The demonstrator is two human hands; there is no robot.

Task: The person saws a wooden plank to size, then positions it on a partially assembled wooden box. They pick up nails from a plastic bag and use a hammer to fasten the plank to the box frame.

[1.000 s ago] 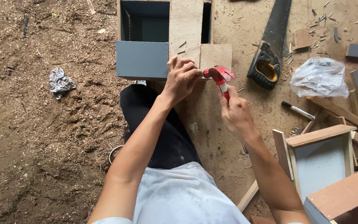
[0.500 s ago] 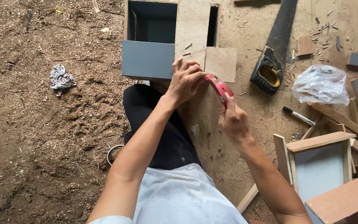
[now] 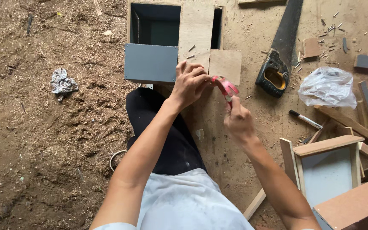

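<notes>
Both hands meet over the floor just in front of the grey box [image 3: 152, 63], and between them is a small pink tool [image 3: 225, 86] (its exact kind is too small to tell). The left hand [image 3: 190, 83] has its grip closed on the tool's upper end, fingers curled over it near the plywood square [image 3: 225, 66]. The right hand [image 3: 237, 119] sits just below, its grip pinched on the lower end. The tool's long axis runs on a slant from upper left to lower right, so each hand holds one end and neither is clearly nearer its middle. A handsaw [image 3: 277, 59] lies to the right, well apart from the hands, with a clear plastic bag [image 3: 328, 86] and a black marker [image 3: 305, 119] beyond it.
</notes>
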